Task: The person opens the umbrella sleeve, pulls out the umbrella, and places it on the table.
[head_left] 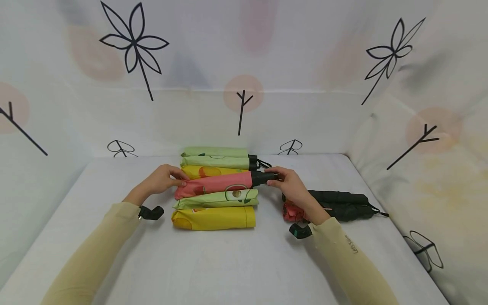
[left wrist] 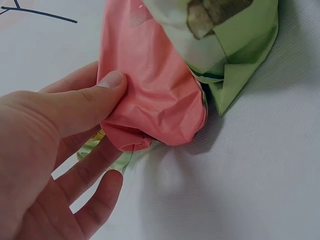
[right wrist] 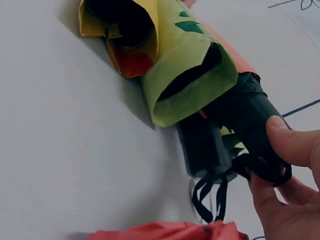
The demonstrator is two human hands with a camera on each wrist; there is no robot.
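Observation:
A folded umbrella in a pink sleeve [head_left: 213,184] lies across the row in the middle of the table, its black handle [right wrist: 255,117] sticking out at the right. My left hand [head_left: 162,180] pinches the sleeve's closed left end, thumb on top in the left wrist view. With thumb and fingers my right hand [head_left: 292,185] grips the handle's end, where a black strap loop [right wrist: 262,167] hangs. Nearer me are a green avocado-print sleeve [head_left: 219,199] and a yellow sleeve [head_left: 213,219]; their open ends look dark inside in the right wrist view.
Behind the pink sleeve lie a yellow sleeve [head_left: 202,171], a light green one with a black handle [head_left: 253,162], and another green sleeve [head_left: 215,151]. Black folded umbrellas [head_left: 345,211] and a red bundled fabric [head_left: 292,212] lie at the right, beneath my right forearm.

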